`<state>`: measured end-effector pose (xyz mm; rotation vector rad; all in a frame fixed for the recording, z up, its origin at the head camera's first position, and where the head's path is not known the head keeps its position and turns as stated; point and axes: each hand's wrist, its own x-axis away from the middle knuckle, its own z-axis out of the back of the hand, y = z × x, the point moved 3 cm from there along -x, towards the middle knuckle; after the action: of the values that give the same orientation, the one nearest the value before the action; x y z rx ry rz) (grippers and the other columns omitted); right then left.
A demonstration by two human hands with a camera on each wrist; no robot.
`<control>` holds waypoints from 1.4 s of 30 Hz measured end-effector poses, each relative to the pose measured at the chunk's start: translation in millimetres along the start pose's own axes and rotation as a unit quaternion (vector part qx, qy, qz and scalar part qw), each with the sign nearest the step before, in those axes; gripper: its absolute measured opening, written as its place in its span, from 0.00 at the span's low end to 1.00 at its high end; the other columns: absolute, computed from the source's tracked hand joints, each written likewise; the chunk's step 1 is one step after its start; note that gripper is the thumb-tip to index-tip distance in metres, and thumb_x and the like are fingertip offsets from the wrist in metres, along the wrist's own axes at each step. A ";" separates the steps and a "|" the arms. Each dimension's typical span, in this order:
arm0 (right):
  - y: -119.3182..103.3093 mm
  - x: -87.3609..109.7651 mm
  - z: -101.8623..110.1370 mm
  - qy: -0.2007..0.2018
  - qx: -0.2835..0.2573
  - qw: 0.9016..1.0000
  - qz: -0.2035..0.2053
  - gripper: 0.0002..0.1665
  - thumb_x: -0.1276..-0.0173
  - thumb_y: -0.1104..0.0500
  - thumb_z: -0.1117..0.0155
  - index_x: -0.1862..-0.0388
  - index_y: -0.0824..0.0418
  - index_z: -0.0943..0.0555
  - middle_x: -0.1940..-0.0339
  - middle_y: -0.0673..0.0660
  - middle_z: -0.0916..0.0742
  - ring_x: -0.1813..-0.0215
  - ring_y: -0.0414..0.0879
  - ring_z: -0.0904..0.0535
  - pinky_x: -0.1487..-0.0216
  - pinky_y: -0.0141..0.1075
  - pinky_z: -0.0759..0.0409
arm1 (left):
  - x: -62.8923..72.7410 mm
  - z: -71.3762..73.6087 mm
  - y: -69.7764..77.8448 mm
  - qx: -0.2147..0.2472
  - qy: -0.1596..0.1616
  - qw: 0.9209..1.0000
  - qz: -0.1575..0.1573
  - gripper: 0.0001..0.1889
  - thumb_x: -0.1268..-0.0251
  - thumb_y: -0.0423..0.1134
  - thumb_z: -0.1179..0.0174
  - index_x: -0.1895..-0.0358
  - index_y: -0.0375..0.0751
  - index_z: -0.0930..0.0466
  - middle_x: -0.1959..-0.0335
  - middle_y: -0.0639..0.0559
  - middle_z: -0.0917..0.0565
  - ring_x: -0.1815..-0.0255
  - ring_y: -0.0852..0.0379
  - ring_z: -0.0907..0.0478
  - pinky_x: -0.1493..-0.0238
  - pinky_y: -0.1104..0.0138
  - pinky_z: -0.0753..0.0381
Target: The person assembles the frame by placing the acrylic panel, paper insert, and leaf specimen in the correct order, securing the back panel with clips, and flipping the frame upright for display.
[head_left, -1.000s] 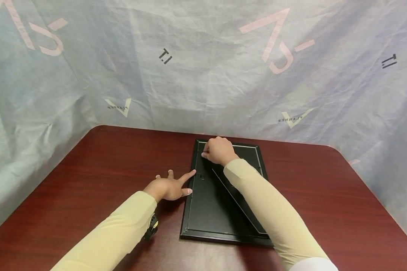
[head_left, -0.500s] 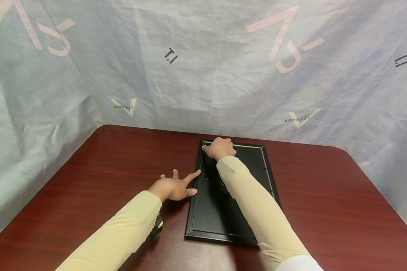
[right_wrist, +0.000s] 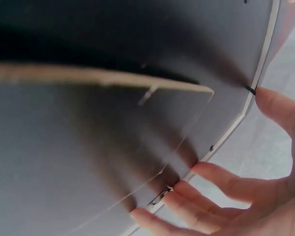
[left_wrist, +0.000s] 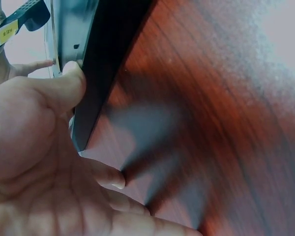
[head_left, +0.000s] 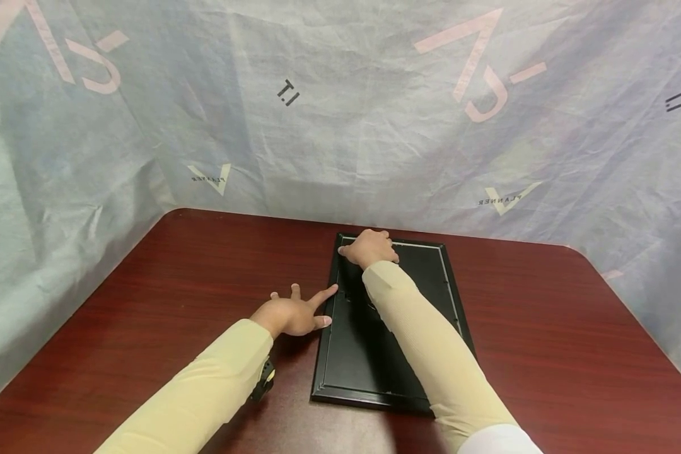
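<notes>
A black picture frame [head_left: 369,400] lies on the table with its dark backing board [head_left: 349,362] facing up. My left hand [head_left: 286,315] has its fingers spread along the left side, with the index fingertip and thumb [left_wrist: 73,81] touching the border. Over the far left corner is my right hand [head_left: 369,247], thumb and fingers spread. The right wrist view has its fingertips [right_wrist: 142,216] right at the light inner edge, beside a small metal tab [right_wrist: 160,196]. A flap with a tan edge [right_wrist: 113,77] stands off the board there; my right forearm mostly hides it in the head view.
The dark red wooden table [head_left: 221,258] extends on both sides of the frame. A pale printed sheet [head_left: 329,139] hangs behind and beside it. A black wrist camera [head_left: 265,378] sits under my left wrist.
My right hand has gone from curled fingers above the board to spread fingers at the far edge. The right forearm has shifted left over the flap. My left hand stays on the frame's side.
</notes>
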<state>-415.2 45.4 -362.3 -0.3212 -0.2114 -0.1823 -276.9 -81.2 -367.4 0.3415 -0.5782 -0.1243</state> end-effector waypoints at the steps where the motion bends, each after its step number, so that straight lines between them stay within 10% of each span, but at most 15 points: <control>1: -0.2 -0.2 0.1 0.003 0.003 1.000 -0.005 0.49 0.32 0.33 0.34 0.25 0.65 0.31 0.27 0.71 0.33 0.29 0.65 0.33 0.35 0.64 0.30 | 0.1 0.2 0.0 0.000 0.000 1.000 -0.001 0.34 0.18 0.52 0.55 0.16 0.64 0.58 0.20 0.25 0.57 0.19 0.28 0.62 0.25 0.35 0.56; 42: -1.2 1.9 10.4 0.023 0.047 0.999 0.011 0.45 0.35 0.34 0.32 0.31 0.65 0.24 0.34 0.68 0.22 0.37 0.64 0.24 0.44 0.50 0.19 | -1.6 1.1 -0.3 -0.003 -0.007 1.000 -0.005 0.34 0.18 0.52 0.56 0.16 0.62 0.59 0.20 0.24 0.59 0.19 0.28 0.63 0.25 0.35 0.59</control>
<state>-415.4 47.5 -351.9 -0.2263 -0.1708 -0.1578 -278.8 -81.4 -367.5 0.3384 -0.5901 -0.1376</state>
